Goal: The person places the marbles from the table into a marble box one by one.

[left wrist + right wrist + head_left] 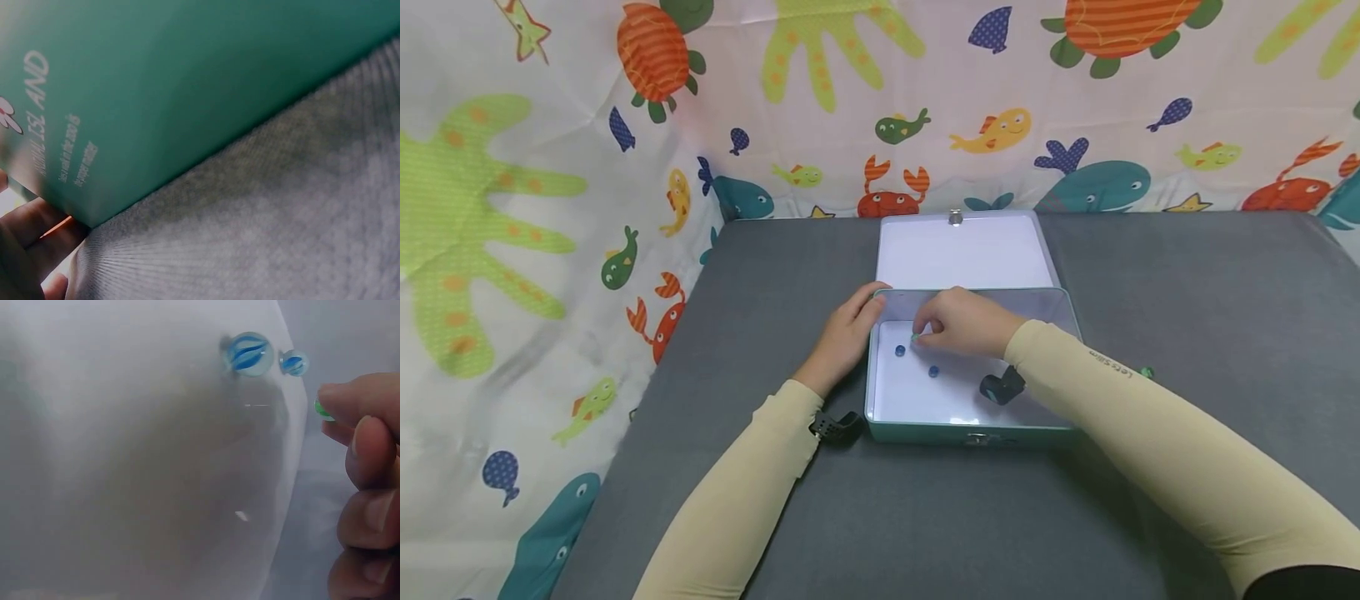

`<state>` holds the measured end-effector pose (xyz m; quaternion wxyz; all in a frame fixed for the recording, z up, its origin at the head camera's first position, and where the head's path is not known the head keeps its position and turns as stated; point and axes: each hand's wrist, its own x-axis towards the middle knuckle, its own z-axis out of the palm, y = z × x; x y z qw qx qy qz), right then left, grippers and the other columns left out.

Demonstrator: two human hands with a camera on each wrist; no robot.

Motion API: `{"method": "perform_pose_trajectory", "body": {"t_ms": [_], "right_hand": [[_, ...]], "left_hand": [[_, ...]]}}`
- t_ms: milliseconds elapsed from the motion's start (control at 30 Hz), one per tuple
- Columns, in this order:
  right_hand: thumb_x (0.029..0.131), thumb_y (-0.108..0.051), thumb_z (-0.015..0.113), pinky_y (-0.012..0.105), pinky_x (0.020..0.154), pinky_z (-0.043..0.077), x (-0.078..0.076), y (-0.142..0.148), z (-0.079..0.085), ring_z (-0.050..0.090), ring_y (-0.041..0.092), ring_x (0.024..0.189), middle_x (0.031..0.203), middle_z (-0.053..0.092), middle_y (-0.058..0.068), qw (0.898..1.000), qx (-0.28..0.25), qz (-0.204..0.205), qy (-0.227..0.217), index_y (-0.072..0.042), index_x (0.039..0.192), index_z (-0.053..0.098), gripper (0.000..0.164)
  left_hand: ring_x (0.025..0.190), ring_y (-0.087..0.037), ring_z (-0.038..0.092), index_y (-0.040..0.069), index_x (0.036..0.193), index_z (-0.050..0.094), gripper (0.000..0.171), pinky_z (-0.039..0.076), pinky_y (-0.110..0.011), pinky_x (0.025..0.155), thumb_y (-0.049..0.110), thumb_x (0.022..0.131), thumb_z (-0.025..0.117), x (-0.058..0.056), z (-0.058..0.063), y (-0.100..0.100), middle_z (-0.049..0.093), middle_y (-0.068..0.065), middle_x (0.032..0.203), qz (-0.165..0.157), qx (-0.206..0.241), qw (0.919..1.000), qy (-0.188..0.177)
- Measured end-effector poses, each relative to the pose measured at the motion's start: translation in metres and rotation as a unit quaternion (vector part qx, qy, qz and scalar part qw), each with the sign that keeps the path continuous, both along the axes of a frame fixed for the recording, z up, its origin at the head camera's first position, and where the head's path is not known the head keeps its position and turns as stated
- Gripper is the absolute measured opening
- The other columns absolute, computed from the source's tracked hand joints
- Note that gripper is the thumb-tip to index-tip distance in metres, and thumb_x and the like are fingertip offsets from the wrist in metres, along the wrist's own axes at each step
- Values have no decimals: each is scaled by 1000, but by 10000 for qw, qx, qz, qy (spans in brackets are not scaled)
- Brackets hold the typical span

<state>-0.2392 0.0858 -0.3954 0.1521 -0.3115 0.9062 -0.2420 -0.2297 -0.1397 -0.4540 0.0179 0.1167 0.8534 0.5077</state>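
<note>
Against patterned curtain (955,92), grey table (925,517), right fingers (369,397) pinching marble (323,411), left fingers (859,307) touching tin (917,433)

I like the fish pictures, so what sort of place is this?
Maybe an indoor play or filming corner: a sea-animal cloth hangs behind a gray table, and an open box holds marbles.

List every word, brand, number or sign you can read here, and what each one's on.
"ISL AND": on the green box, left wrist view; the blurred word before it is probably "ANIMAL".
"walk in the zoo": smaller line, same box; its start is blurred.
Another small line there: too blurred to read reliably.
"LetsSlim": on the right sleeve, head view; small print.
</note>
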Motion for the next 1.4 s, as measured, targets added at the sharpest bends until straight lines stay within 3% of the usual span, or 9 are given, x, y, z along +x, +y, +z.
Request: {"method": "perform_pose_trajectory", "body": {"t_ms": [833,1233,1400], "right_hand": [[92,-16,81,30,71,49,1,-3,-10,59,14,75,82,72,-5,9994,319,99,92,-11,109,83,18],[89,-17,83,29,66,46,-2,-2,-7,57,13,69,72,68,-4,9991,369,81,-208,-9,110,82,23],[91,-21,81,30,64,46,-3,5,-3,56,13,65,69,66,-2,9993,141,-38,-334,-6,114,81,27]], "left_hand": [[130,-21,58,26,147,58,48,43,-49,114,53,110,42,0,1,-1,63,-1,144,-101,-12,9999,39],[125,-23,60,26,145,59,46,45,-49,111,51,110,43,-1,0,-1,64,-3,142,-26,1,10000,65],[125,-24,60,26,146,58,47,45,-50,111,52,110,42,1,2,1,65,-3,141,-31,-20,10000,19]]}}
